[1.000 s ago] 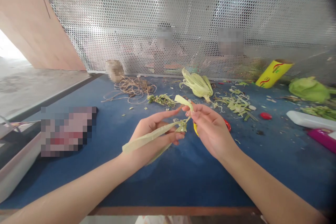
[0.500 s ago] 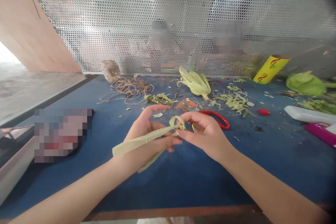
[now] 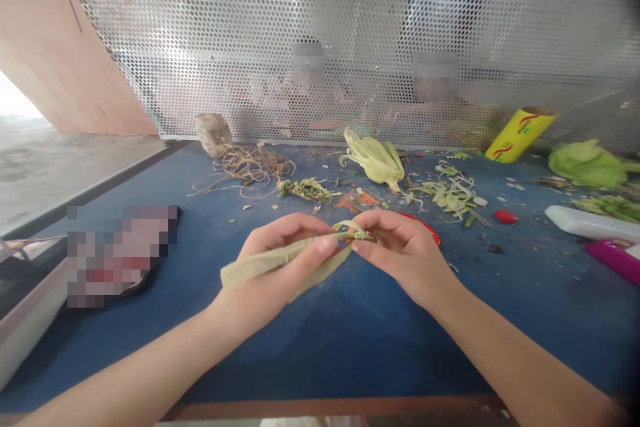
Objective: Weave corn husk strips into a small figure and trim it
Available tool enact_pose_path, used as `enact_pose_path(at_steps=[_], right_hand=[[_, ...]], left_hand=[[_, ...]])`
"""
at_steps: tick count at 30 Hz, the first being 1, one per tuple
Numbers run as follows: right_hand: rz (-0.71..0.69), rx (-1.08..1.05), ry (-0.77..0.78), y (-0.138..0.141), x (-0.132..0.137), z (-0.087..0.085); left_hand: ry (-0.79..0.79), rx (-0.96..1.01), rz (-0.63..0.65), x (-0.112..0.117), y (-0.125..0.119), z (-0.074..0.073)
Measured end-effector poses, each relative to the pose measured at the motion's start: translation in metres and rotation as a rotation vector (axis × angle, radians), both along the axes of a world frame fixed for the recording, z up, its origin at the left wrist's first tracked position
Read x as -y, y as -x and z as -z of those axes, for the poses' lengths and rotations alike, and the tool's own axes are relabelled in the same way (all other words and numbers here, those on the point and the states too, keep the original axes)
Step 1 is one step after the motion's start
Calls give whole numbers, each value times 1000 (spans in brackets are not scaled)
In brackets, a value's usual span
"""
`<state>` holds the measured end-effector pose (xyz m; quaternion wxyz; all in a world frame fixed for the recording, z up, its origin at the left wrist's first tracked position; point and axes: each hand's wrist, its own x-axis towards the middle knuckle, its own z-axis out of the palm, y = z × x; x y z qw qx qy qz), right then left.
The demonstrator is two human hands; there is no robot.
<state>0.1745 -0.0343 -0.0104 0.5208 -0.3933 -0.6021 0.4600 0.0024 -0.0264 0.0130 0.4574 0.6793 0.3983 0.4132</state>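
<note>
Both hands, left hand [image 3: 280, 260] and right hand [image 3: 400, 247], pinch the husk strip [image 3: 280, 257], seemingly lying left-right.

On my feed, the left hand [image 3: 280, 260] and right hand [image 3: 405, 250] were bare, as were both forearms [image 3: 165, 367] down to my view's lower edge; fingers [image 3: 295, 223] slim, nails [image 3: 325, 245] short, rounded.

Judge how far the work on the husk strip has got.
Done: cut scraps lie on the table, and the strip has a loop at one end. In hand: left hand and right hand pinch that loop. Left: the loop looks loose; a whole husk lies beyond.
</note>
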Motion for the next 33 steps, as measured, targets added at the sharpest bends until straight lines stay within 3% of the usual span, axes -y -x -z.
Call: enact_pose_path(at_steps=[5, 10, 15, 20, 33], right_hand=[[-40, 75, 38, 5, 1, 1], [122, 134, 3, 7, -1, 5], [211, 62, 12, 6, -2, 7], [293, -20, 18, 6, -1, 8], [239, -240, 46, 6, -4, 9]], left_hand=[[-190, -124, -97, -2, -1, 3], [-190, -215, -97, -1, -2, 9], [-139, -288, -102, 2, -1, 4], [-110, -246, -114, 2, -1, 1], [-99, -142, -58, -1, 3, -1]])
